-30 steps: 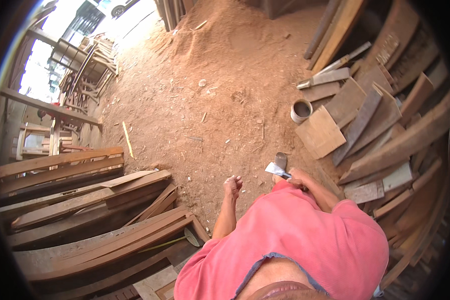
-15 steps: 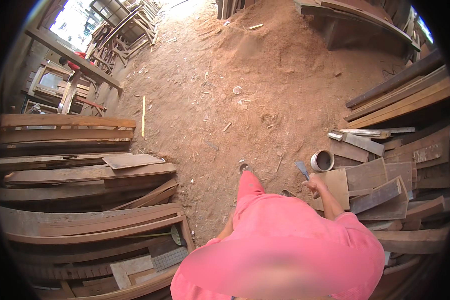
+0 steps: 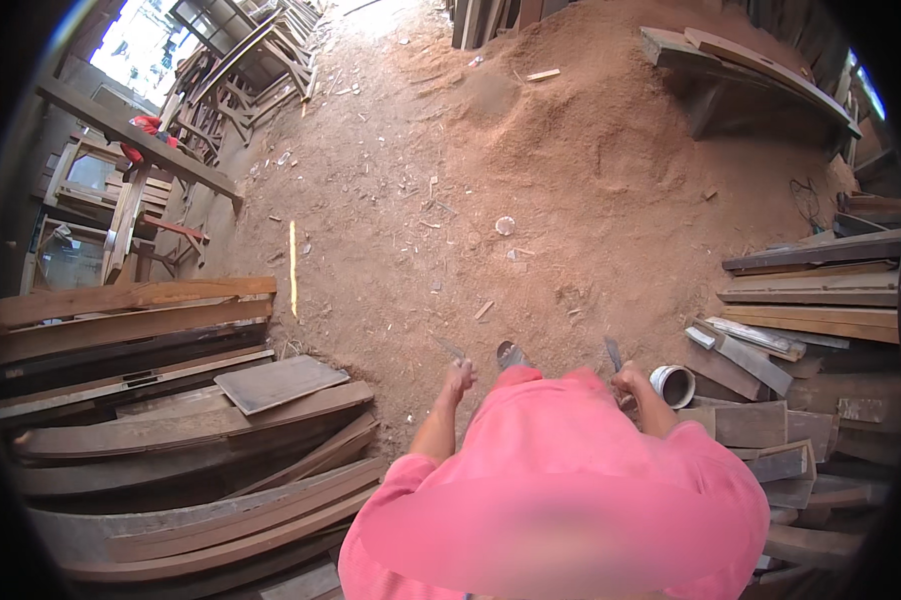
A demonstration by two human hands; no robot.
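Note:
My right hand [image 3: 628, 380] is closed round the handle of a putty knife [image 3: 613, 352], its grey blade pointing forward. Close by on its right is a white bucket [image 3: 659, 378] with a dark inside. My left hand [image 3: 459, 378] hangs out in front of my body, its fingers loosely bent and apart, with nothing plainly in them. A thin grey sliver [image 3: 450, 346] shows just beyond that hand, seemingly on the ground. One sandalled foot [image 3: 512, 354] shows between the hands.
Stacked boards and curved wooden parts [image 3: 171, 435] line the left side. More planks [image 3: 811, 318] and offcuts lie on the right. Sawdust [image 3: 571, 150] covers the ground ahead, with scattered chips. At the far left a person in red [image 3: 143, 135] is partly hidden behind a beam.
The ground and woodpiles have shifted down in view as I move forward. My left hand has come out from beside my body; the right still holds the putty knife.

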